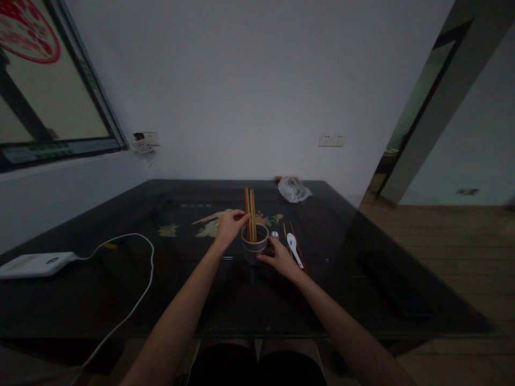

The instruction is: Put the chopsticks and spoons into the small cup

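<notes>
A small grey cup [255, 247] stands on the dark glass table [181, 300] in front of me, with several wooden chopsticks [250, 212] upright in it. My left hand [230, 225] pinches the chopsticks just above the cup's rim. Around the cup's right side rests my right hand [280, 259], fingers curled against its wall. Just right of that hand lie a white spoon [294, 249], a small silvery object [274, 235] and two more chopsticks [292, 236] flat on the table.
A clear plastic bag [293, 190] sits at the table's far edge. A white device [36, 264] with a white cable [140, 300] lies at the left. The wall is behind the table; wooden floor and a doorway are to the right.
</notes>
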A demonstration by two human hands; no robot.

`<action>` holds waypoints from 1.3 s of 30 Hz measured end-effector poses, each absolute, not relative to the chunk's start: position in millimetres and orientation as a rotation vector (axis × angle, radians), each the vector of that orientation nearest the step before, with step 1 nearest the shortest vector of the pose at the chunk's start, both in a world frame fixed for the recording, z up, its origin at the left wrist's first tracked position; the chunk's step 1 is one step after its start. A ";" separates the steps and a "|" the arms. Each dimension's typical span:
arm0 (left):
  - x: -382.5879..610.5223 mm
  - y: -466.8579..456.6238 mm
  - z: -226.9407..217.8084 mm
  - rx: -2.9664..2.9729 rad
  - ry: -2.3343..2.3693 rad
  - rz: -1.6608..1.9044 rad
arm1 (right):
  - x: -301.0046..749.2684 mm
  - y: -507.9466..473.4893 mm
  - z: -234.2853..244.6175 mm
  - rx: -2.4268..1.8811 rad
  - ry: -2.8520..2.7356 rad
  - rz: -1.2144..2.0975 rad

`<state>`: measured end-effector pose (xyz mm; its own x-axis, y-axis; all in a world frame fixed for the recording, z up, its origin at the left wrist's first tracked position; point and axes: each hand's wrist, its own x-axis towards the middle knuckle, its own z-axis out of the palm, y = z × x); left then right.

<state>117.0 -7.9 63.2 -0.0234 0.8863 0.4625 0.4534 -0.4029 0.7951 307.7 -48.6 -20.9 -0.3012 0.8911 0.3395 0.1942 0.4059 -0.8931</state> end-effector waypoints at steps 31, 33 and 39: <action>118.3 -6.6 58.6 1.818 1.359 1.406 | 310.3 -49.8 -18.6 -0.948 -1.781 0.975; 118.3 -6.5 57.9 1.821 1.370 1.413 | 310.0 -51.3 -16.6 -0.954 -1.783 0.975; 117.5 -6.3 57.3 1.839 1.404 1.423 | 310.8 -52.7 -15.8 -0.960 -1.776 0.982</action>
